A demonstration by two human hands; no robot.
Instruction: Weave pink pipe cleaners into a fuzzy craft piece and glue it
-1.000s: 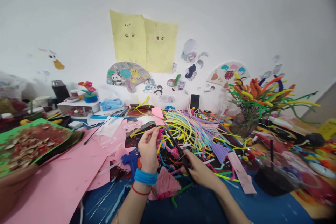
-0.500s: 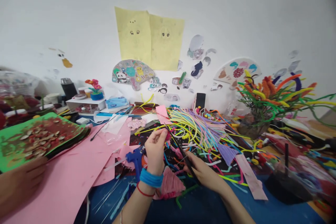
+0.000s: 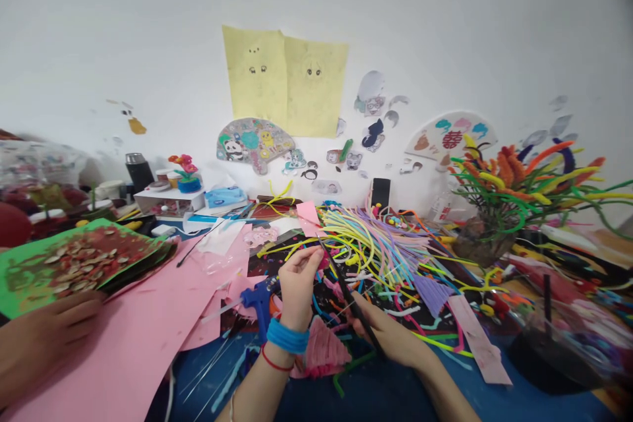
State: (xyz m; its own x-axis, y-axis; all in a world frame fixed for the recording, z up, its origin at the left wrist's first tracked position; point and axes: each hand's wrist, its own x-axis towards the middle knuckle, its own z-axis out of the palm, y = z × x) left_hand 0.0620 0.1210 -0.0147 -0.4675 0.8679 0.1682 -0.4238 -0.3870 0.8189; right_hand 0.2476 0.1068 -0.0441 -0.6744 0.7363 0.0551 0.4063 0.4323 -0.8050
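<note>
The left hand (image 3: 298, 285) is pinching a pink piece (image 3: 318, 257) above the surface (image 3: 386, 395); the right hand (image 3: 390, 336) is gripping black scissors (image 3: 349, 297), blades reaching up to it (opening unclear). Best keeping the piece taut, cutting clear of fingertips.

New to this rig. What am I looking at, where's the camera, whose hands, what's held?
No machine here: one camera on a person's head looks forward and down at their bare hands. The left hand pinches a small pink piece. The right hand grips black scissors, whose tip meets that piece. The blue table carries pink paper sheets, a pile of coloured pipe cleaners and a blue glue gun. The hand at far left, by the green tray, is another person's.
</note>
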